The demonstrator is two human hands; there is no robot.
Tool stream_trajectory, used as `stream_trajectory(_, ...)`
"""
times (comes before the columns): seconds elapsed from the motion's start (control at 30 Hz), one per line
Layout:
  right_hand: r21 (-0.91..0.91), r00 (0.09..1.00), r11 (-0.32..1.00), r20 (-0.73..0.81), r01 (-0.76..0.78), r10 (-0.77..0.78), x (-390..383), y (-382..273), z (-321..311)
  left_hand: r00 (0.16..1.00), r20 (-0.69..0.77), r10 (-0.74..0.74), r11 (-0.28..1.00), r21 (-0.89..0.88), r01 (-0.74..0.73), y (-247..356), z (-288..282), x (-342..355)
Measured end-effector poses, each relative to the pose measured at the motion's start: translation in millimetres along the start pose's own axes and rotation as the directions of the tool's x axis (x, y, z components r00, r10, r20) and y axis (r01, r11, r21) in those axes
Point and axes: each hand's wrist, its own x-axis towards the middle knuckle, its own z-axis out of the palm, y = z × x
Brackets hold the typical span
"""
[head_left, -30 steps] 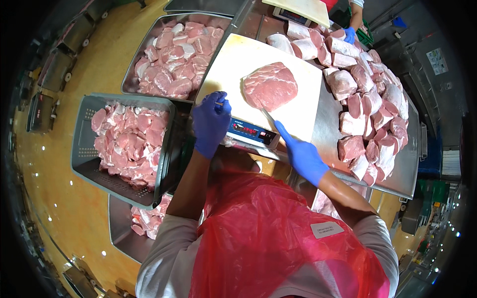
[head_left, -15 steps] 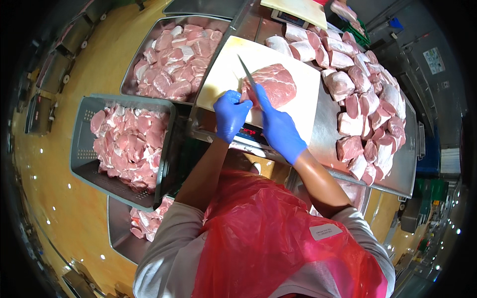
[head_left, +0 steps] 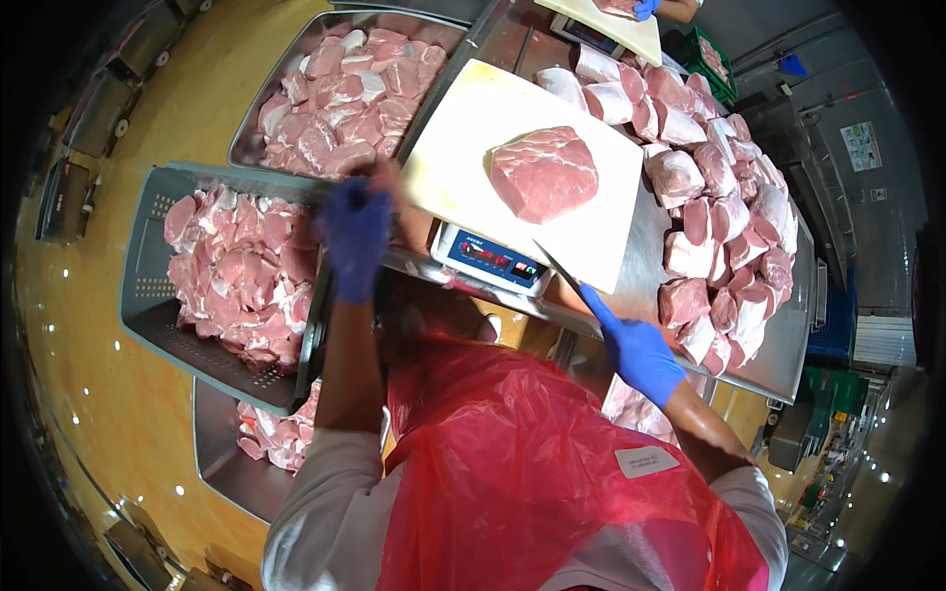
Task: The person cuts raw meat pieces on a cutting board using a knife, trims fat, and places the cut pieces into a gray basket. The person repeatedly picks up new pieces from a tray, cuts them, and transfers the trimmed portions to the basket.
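Note:
My left hand (head_left: 357,236), in a blue glove and smeared by motion, is at the inner edge of the grey perforated crate (head_left: 148,276), pinching a blurred pinkish piece of meat (head_left: 384,182). My gloved right hand (head_left: 631,347) grips a knife (head_left: 560,266) pointing up-left over the front of the white cutting board (head_left: 448,138). A slab of pink meat (head_left: 542,172) lies on that board, which sits on a scale (head_left: 493,264) with a lit display.
A steel tray of sliced meat (head_left: 238,138) is at upper left, another (head_left: 212,448) below the crate. Many meat chunks (head_left: 719,246) cover the steel table (head_left: 788,350) at right. A co-worker's gloved hand (head_left: 645,8) touches meat at another board (head_left: 581,20), near a green basket (head_left: 685,49).
My hands came together at the slab, then separated: my left hand moved left toward the crate with a piece, my right hand with the knife back down to the right.

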Motion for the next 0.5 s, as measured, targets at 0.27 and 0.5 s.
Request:
stream_trajectory(0.27, 0.516, 0.798, 0.854, -0.543, 0.07, 0.262, 24, 3, 20, 0.991, 0.008, 0.133, 0.408, 0.911, -0.063, -11, -217, 27)
stream_trajectory(0.5, 0.617, 0.727, 0.775, -0.593, 0.135, 0.346, 59, -21, -30, 0.92, 0.07, 0.385, 0.868, 0.311, -0.387, 108, -69, 66)
